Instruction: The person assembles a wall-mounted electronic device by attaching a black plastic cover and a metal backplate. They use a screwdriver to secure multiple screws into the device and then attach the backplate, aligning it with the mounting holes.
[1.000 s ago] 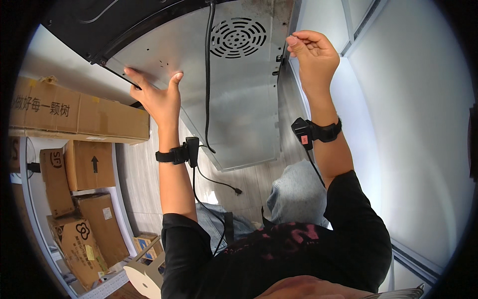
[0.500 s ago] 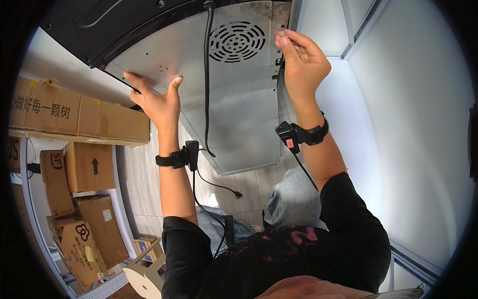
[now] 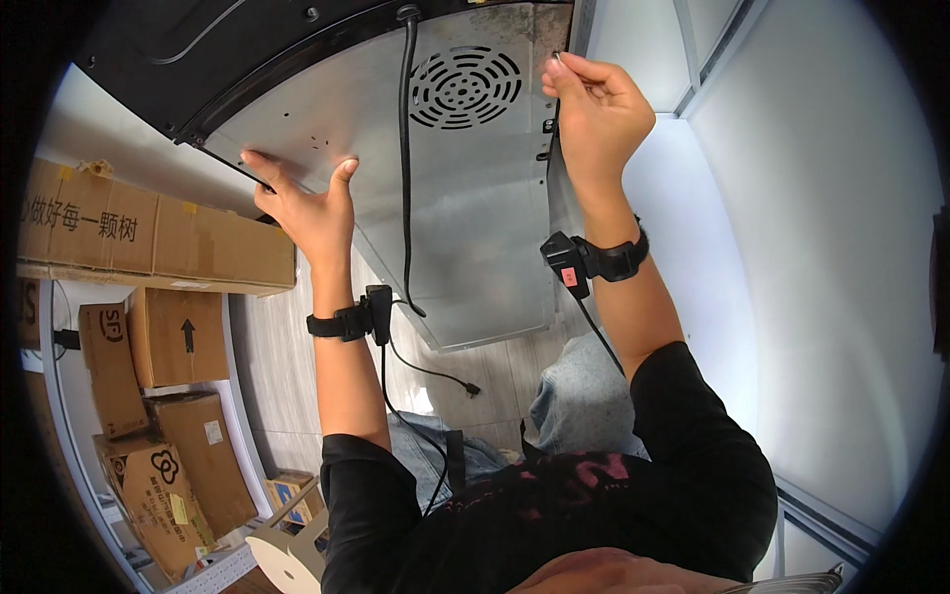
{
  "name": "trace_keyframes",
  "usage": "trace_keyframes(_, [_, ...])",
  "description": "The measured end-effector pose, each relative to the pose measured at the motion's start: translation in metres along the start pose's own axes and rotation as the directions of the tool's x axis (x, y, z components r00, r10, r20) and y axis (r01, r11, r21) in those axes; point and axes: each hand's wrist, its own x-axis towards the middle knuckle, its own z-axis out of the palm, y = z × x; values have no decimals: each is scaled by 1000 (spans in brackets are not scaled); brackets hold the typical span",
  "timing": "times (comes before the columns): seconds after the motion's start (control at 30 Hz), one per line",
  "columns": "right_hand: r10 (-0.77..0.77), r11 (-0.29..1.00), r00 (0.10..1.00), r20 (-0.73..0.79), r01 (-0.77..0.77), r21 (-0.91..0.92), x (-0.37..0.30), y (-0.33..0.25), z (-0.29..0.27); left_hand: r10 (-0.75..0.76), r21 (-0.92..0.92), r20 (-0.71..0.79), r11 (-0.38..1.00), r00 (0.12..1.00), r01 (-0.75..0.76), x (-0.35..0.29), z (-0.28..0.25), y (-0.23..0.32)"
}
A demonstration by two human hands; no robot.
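Note:
A large appliance with a bare grey metal back panel (image 3: pixel 475 238) stands in front of me, its black body at the top. A round slotted vent (image 3: pixel 465 89) is cut into the panel. My left hand (image 3: pixel 312 213) lies against the panel's left edge, thumb and index finger spread wide, the other fingers partly hidden at the edge. My right hand (image 3: pixel 604 124) is at the panel's upper right edge, thumb and index pinched on a small shiny metal piece (image 3: pixel 557 57), perhaps a screw, mostly hidden by the fingertips. A black power cord (image 3: pixel 405 168) hangs down the panel.
Cardboard boxes (image 3: pixel 183 485) fill a shelf on the left, and a long carton (image 3: pixel 148 228) lies above them. White wall panels (image 3: pixel 811 247) close off the right side. The cord's plug (image 3: pixel 472 389) is over the grey floor (image 3: pixel 282 366) near my knees.
My right hand has moved slightly up and left along the panel edge, with the small metal piece still pinched. My left hand keeps its place on the panel; the view has shifted a little.

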Motion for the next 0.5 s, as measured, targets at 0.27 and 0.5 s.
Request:
trace_keyframes(0.27, [-9, 999, 1000, 9, 10, -36, 2, -2, 2, 92, 89, -58, 992, 994, -86, 1, 1, -3])
trace_keyframes(0.5, [-28, 993, 1000, 4, 28, -115, 5, -2, 3, 70, 45, -54, 997, 996, -67, 1, 1, 0])
